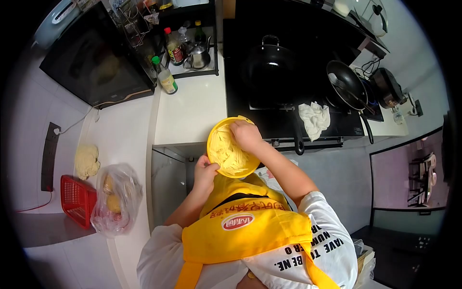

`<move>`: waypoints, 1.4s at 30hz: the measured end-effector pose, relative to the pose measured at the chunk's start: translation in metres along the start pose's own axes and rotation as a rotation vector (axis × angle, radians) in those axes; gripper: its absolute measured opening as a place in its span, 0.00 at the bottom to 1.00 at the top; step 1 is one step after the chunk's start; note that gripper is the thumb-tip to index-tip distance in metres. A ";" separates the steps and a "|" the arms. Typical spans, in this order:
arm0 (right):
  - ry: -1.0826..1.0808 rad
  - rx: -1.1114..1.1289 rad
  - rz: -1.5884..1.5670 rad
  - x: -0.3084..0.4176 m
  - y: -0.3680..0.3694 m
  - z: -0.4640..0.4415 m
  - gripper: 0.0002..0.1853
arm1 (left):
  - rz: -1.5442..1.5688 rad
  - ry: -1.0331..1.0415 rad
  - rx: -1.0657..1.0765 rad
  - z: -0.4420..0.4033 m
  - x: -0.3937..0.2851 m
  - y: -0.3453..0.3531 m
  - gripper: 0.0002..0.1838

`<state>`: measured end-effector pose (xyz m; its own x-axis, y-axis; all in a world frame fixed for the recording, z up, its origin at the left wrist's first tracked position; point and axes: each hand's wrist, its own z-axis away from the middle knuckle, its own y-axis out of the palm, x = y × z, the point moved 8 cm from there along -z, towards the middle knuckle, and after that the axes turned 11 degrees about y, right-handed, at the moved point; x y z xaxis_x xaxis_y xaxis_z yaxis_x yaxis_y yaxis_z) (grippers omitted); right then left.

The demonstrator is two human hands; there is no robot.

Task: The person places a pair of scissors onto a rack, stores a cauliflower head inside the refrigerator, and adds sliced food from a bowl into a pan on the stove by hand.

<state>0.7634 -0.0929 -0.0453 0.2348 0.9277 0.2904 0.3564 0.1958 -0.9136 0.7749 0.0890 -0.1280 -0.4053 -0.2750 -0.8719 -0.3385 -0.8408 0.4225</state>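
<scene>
A round yellow bowl (256, 166) is held in front of my apron, at the edge of the counter. It is filled with thin pale-yellow strips (226, 151) that look like shredded potato. My left hand (206, 174) grips the bowl's rim on the near left side, thumb over the edge. Inside the bowl, toward its far right, my right hand (247, 138) has its fingers curled down into the strips; the fingertips are partly hidden.
Ahead is a black stove with a wok (270, 62); its handle juts past the front edge. A white cloth (314, 120) and a frying pan (347, 82) are to the right. Left are a sauce bottle (165, 77), a plastic bag (115, 202) and a red basket (76, 200).
</scene>
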 end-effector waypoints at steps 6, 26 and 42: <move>-0.102 -0.013 0.124 0.003 0.003 -0.001 0.07 | 0.045 -0.035 0.028 0.000 -0.006 0.009 0.15; 0.791 0.397 -1.056 -0.072 0.022 0.007 0.06 | 0.008 -0.200 -0.167 -0.025 0.019 0.003 0.11; 0.749 0.310 -0.986 -0.069 0.055 -0.019 0.12 | 0.268 -0.090 -0.318 -0.094 0.073 -0.041 0.15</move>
<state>0.7841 -0.1526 -0.1099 0.4785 -0.0379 0.8772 0.4690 0.8557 -0.2189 0.8391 0.0592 -0.2318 -0.5204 -0.4737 -0.7105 0.0620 -0.8508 0.5218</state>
